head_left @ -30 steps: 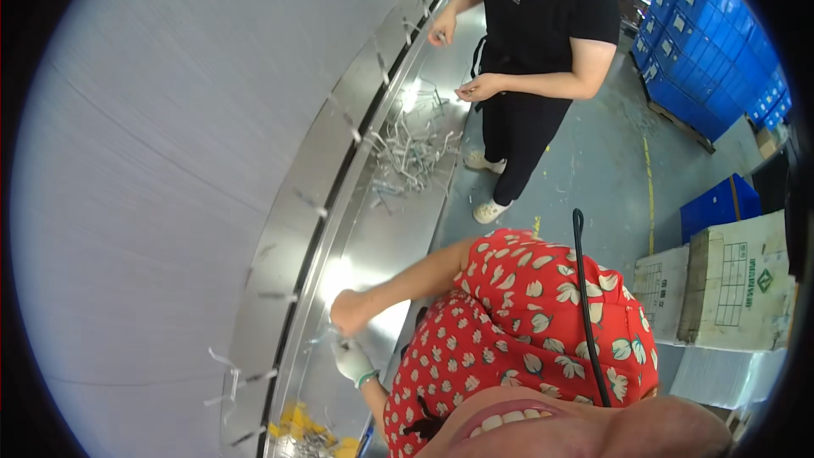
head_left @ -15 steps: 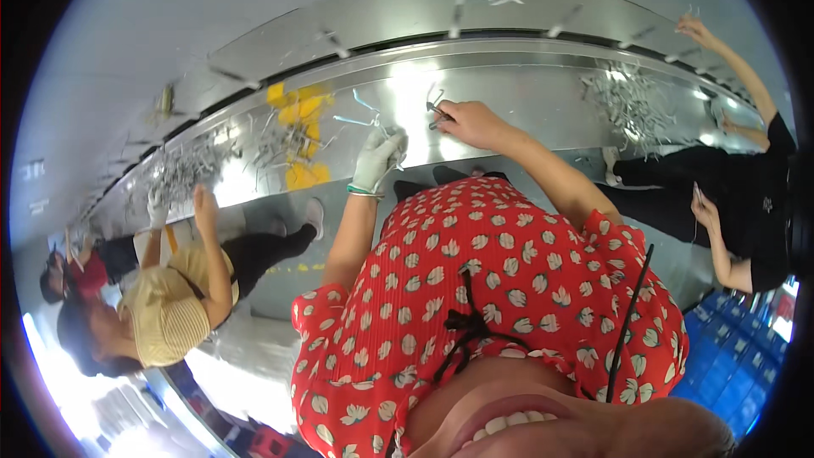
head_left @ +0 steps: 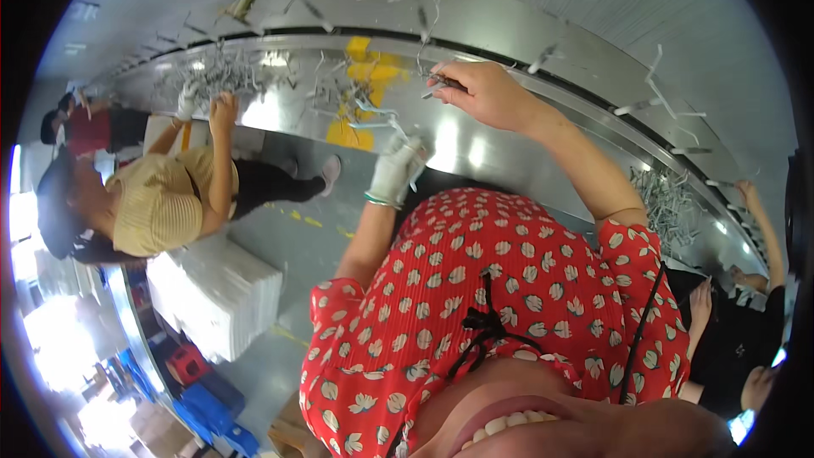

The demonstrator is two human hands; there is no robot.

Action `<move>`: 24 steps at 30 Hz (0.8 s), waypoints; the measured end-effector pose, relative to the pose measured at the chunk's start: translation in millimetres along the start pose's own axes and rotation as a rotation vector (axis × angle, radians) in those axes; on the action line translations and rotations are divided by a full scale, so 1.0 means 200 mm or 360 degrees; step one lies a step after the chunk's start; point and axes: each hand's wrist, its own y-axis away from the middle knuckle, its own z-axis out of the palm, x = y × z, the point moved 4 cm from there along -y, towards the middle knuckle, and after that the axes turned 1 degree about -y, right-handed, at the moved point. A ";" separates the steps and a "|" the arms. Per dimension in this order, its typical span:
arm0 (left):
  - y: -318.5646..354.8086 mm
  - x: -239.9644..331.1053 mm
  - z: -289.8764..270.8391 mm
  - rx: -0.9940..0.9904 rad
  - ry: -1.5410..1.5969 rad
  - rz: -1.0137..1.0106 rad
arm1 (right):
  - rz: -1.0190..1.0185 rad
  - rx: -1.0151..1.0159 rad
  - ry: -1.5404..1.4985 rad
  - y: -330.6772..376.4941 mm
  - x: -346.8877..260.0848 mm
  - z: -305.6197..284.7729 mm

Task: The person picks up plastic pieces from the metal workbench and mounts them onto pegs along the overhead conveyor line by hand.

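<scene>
Bare right hand [head_left: 492, 95] pinches dark metal pieces [head_left: 448, 82], best held steady, while the gloved left hand [head_left: 396, 168] has its grip around pale bent rods [head_left: 377, 110].

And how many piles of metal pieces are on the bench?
3: left pile near a co-worker; middle pile at the yellow patches; right pile past the right hand. Others may be hidden.

Our gloved left hand [head_left: 396, 171] holds pale bent wires [head_left: 380, 121] by the steel table [head_left: 500, 157]; our bare right hand [head_left: 493, 95] pinches a dark metal piece [head_left: 449, 83]. Leftward, we see yellow patches [head_left: 349, 135], a grey heap [head_left: 222, 76] and a co-worker [head_left: 161, 214] in a striped top.
</scene>
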 end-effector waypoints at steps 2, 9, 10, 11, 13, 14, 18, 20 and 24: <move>0.02 0.11 -0.17 0.0149 0.0106 0.0122 | 0.0050 -0.0108 -0.0055 0.01 0.03 0.12; 0.10 0.62 -0.49 0.0411 0.0167 0.0416 | 0.0680 -0.0341 0.0008 0.36 0.27 0.24; 0.10 0.68 -0.47 0.0347 0.0210 0.0394 | 0.0627 -0.0349 -0.0034 0.40 0.26 0.24; 0.10 0.73 -0.43 0.0260 0.0308 0.0428 | 0.0672 -0.0310 -0.0115 0.44 0.28 0.25; 0.10 0.72 -0.33 0.0288 -0.0089 0.0365 | 0.0715 -0.0267 -0.0198 0.47 0.30 0.27; 0.10 0.69 -0.27 0.0311 -0.0513 0.0400 | 0.0805 -0.0164 -0.0388 0.46 0.32 0.29; -0.01 0.34 0.08 -0.0267 -0.0584 0.0154 | 0.1007 0.0053 -0.0829 0.35 0.39 0.38; -0.09 0.27 0.19 -0.0426 -0.1592 0.0481 | 0.1024 -0.0015 -0.0889 0.27 0.43 0.43; -0.13 0.22 0.23 -0.0678 -0.1782 0.0260 | 0.0898 0.0130 -0.0445 0.21 0.49 0.39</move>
